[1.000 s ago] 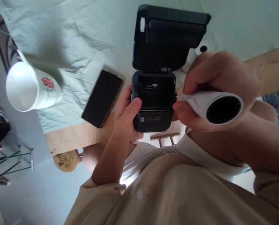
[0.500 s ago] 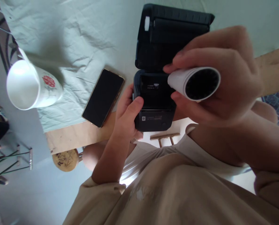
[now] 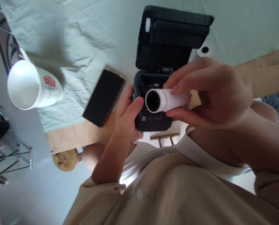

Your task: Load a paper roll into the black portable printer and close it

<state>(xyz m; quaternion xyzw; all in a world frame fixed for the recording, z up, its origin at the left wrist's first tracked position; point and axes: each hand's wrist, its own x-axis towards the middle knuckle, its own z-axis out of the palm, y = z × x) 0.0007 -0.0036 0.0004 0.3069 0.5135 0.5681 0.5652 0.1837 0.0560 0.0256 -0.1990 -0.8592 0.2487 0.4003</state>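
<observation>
Head view: two paper rolls, one printer (image 3: pixel 153 120), one phone (image 3: pixel 103 97), one mug (image 3: pixel 33 89). The right hand (image 3: pixel 214 93) pinches a roll (image 3: pixel 166 100) between thumb and fingers over the printer's open bay. The left hand (image 3: pixel 127 114) grips the printer's side. The spare roll (image 3: pixel 204 50) is half hidden behind the lid (image 3: pixel 174 34).

The right hand (image 3: pixel 214 93) has come down and toward nine o'clock from its raised position of half a second ago; the white cylindrical paper roll (image 3: pixel 165 100) it grips, earlier with its dark hollow end facing three o'clock near the camera, now points that end toward nine o'clock, directly over the open bay of the black plastic portable printer (image 3: pixel 153 103); the small white spare roll (image 3: pixel 205 50) behind the printer lid, hidden half a second ago, is visible at one o'clock.
</observation>
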